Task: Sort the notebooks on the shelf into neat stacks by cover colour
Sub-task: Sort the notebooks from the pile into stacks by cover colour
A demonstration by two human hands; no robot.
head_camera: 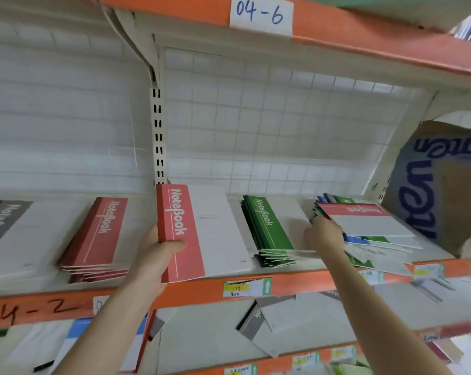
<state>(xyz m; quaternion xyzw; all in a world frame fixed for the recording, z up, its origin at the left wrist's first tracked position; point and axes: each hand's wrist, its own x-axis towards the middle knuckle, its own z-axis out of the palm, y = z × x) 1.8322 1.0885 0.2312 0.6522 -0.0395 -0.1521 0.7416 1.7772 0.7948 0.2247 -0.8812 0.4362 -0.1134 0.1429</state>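
Observation:
My left hand [155,255] grips a red-and-white notebook [201,231] by its red spine edge, tilted above the shelf's front edge. To its left lies a stack of red notebooks [96,239], and further left a grey notebook stack [4,226]. A green stack [266,231] sits to the right of the held book. My right hand [325,234] reaches into a messy mixed pile [369,228] at the right, topped by a red notebook; its fingers are under the pile's left edge and mostly hidden.
The orange shelf edge [207,290] runs across below the notebooks, with price labels. A cardboard box [445,190] stands at the far right of the shelf. The lower shelf holds loose grey and blue notebooks [256,318]. White grid backing fills the rear.

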